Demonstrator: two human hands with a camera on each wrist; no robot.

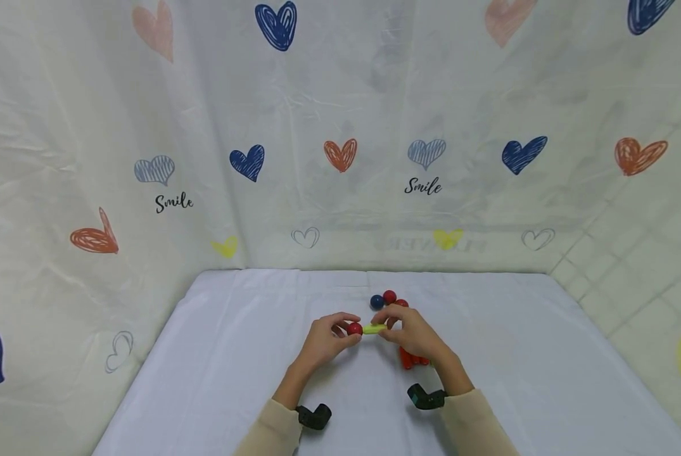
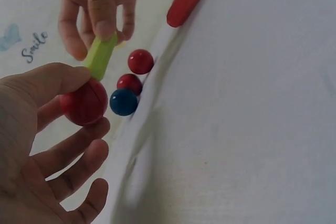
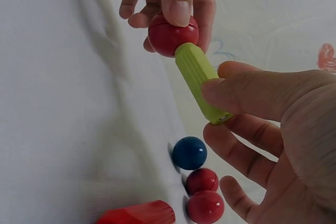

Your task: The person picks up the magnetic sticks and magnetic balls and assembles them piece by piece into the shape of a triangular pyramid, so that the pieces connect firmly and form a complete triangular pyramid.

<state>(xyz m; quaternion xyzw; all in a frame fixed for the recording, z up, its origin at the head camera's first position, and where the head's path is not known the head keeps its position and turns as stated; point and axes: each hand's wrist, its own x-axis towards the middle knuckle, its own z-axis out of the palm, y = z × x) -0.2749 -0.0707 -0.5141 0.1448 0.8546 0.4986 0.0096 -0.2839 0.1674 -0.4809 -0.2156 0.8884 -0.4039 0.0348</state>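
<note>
My left hand (image 1: 323, 341) pinches a shiny red ball (image 2: 84, 102) between thumb and fingers, its other fingers loosely bent. A short yellow-green ribbed rod (image 3: 198, 80) is pinched near its outer end by my right hand (image 1: 415, 334). In both wrist views the rod's other end meets the side of the red ball. Both hands meet over the middle of the table, with the ball on the left and the rod on the right. Part of the ball is covered by my left thumb in the right wrist view.
A blue ball (image 1: 377, 302) and two red balls (image 1: 389, 296) lie close together just beyond my right hand. Several red rods (image 1: 406, 359) lie under my right forearm, partly hidden. White cloth (image 1: 232, 354) covers the table, and a heart-print curtain (image 1: 294, 202) hangs behind it.
</note>
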